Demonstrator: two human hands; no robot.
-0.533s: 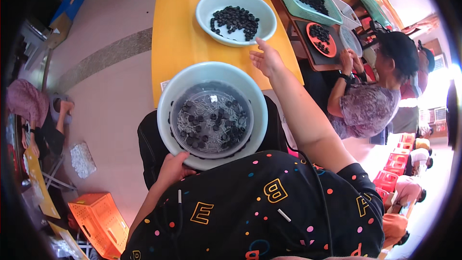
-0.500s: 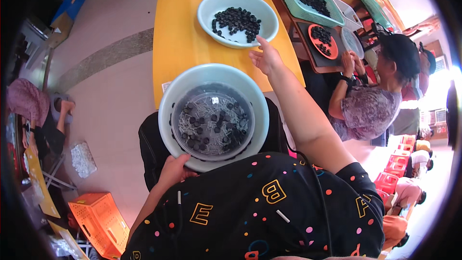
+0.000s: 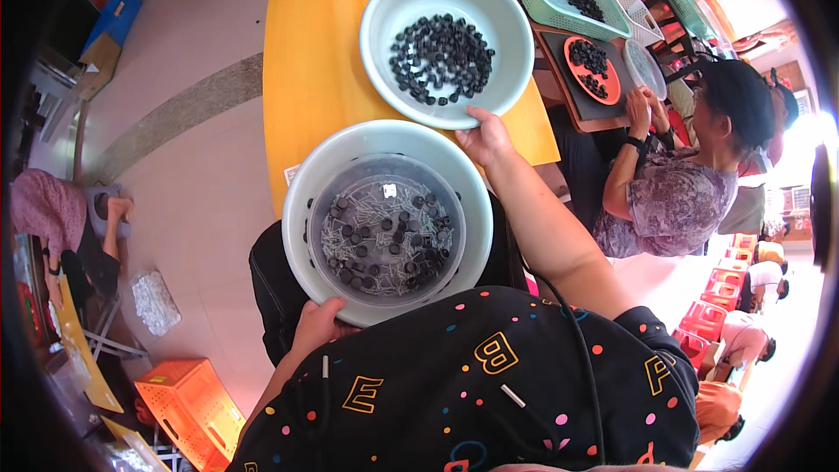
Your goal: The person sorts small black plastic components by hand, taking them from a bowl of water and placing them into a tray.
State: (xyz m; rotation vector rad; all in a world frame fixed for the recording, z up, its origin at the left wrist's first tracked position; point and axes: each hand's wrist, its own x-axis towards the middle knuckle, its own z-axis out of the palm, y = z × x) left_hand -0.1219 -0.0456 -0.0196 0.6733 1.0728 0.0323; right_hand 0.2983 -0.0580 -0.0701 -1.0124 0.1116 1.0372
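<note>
My right hand [image 3: 486, 136] pinches the near right rim of a pale blue-green basin [image 3: 384, 70]. Small black round parts [image 3: 441, 59] lie spread over that basin's white-looking bottom, which tilts toward me. Nearer, on my lap, rests a second pale blue-green basin [image 3: 301, 210]. Inside it sits a clear round plastic tub [image 3: 384, 301] with thin silvery pins or screws [image 3: 371, 232] and black parts mixed together. My left hand [image 3: 320, 328] is closed on the lower left rim of this lap basin, thumb on top, other fingers mostly hidden beneath.
A yellow table [image 3: 319, 70] stands in front of me. To the right a co-worker [image 3: 673, 175] sits at a brown table with an orange plate [image 3: 614, 61] and a green basket [image 3: 546, 9] of black parts. An orange crate [image 3: 188, 406] stands lower left on the floor.
My right hand has closed on the far basin's rim. That basin has tilted and come nearer, and its black parts have spread out. My left hand keeps its hold.
</note>
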